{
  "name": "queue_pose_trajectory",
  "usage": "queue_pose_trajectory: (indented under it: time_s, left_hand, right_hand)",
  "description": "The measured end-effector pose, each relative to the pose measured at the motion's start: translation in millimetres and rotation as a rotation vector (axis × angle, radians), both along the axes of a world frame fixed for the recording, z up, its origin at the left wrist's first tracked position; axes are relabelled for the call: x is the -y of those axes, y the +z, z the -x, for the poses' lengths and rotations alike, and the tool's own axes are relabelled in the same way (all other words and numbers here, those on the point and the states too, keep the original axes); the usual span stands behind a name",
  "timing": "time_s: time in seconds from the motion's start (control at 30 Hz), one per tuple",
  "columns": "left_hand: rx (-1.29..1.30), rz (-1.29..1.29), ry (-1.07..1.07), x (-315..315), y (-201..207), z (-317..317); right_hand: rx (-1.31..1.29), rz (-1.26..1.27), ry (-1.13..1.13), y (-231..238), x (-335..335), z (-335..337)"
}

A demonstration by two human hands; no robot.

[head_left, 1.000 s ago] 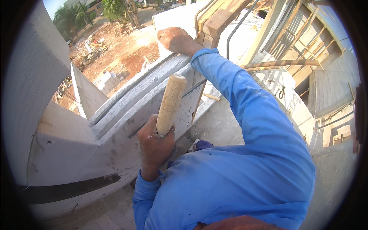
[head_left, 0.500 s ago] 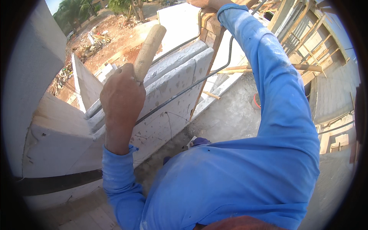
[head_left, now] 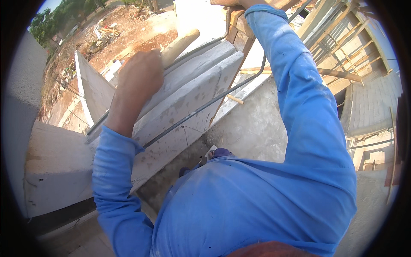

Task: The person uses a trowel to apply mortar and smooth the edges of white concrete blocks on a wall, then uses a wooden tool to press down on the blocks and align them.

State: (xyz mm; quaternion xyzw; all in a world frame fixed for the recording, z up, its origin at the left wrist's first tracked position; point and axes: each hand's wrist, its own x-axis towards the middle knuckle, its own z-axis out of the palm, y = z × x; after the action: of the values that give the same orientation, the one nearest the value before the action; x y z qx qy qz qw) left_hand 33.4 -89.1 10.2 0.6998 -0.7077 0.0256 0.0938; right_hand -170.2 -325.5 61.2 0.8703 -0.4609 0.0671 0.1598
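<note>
My left hand [head_left: 141, 77] is closed round a thick, pale wooden handle [head_left: 179, 45], whose free end points up and right. Whatever the handle may belong to is hidden. Hand and handle are over the ridged top of a grey-white concrete wall [head_left: 188, 96]. My right arm stretches to the upper edge, where part of my right hand [head_left: 233, 2] lies above a wooden post [head_left: 239, 32]; the frame cuts off its fingers. A bent steel bar [head_left: 205, 105] runs slanting along the near side of the wall, its far part curving up past the post.
A rough concrete floor [head_left: 252, 122] lies below, with my shoe [head_left: 221, 152] close to the wall. Timber boards and poles [head_left: 346, 47] stand at the right. Beyond the wall are an upright slab [head_left: 92, 90] and reddish ground [head_left: 132, 25] with debris.
My left hand has moved slightly up, and the handle now leans farther to the right. The view has shifted a little; my right arm stays stretched to the upper edge.
</note>
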Motion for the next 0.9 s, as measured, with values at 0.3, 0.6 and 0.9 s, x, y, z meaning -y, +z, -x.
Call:
queue_pose_trajectory:
  time_s: [0.3,0.6,0.9]
  left_hand:
    - [0.059,-0.023,-0.017,-1.5,2.1,0.8]
    - [0.016,-0.012,-0.006,-2.6,-2.6,-2.6]
    - [0.085,0.13,-0.05,-5.1,-14.9,0.0]
  right_hand:
    - [-0.004,0.009,-0.02,2.6,1.5,-0.9]
    - [-0.012,0.059,-0.015,7.0,-7.2,-0.4]
    - [-0.025,-0.073,-0.065,20.2,-18.8,-5.8]
